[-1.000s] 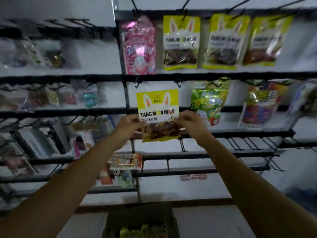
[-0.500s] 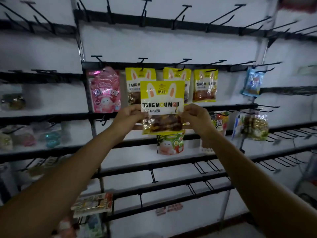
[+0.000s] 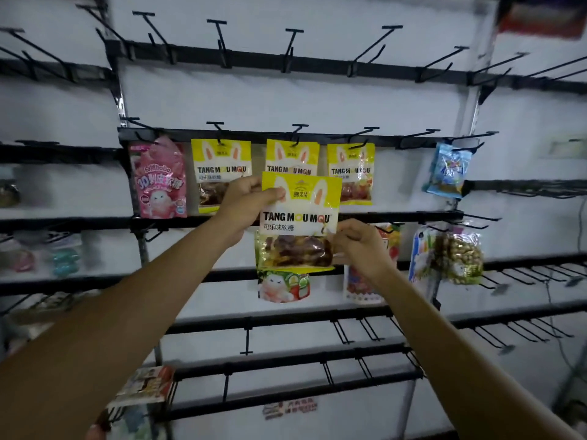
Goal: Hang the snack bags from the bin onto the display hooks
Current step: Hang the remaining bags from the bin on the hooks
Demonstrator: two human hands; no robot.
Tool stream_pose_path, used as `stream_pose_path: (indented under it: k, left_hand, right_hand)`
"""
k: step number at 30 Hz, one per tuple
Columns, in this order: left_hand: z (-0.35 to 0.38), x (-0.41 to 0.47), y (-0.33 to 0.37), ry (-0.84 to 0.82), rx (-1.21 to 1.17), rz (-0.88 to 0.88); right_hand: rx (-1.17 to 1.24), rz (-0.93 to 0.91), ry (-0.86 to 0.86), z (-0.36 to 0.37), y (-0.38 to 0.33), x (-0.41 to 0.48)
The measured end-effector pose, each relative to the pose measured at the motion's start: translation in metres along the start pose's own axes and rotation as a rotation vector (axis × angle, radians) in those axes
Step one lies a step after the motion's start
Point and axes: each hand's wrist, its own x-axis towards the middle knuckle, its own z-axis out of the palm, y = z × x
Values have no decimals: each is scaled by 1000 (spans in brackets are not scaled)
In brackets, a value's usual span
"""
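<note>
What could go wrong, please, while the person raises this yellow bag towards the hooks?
1. The held yellow bag sits in front of the hung yellow bags; raising it might nudge one off its hook.
2. The left hand grips its top left corner and the right hand pinches the lower right edge, so it may tilt and miss the hook tip.
</note>
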Motion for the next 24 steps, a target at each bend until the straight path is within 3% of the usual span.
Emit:
stream_pose_path:
  k: [14, 18, 24]
  left_hand:
    - [32, 24, -12, 34, 52, -50]
    - [24, 42, -21, 37, 58, -11]
    - [11, 80, -30, 54, -3, 47]
  right_hand:
    - [231, 70, 107, -27, 12, 57]
    - [37, -101, 171, -16, 3, 93]
    - [-265, -255, 108, -3, -18, 141]
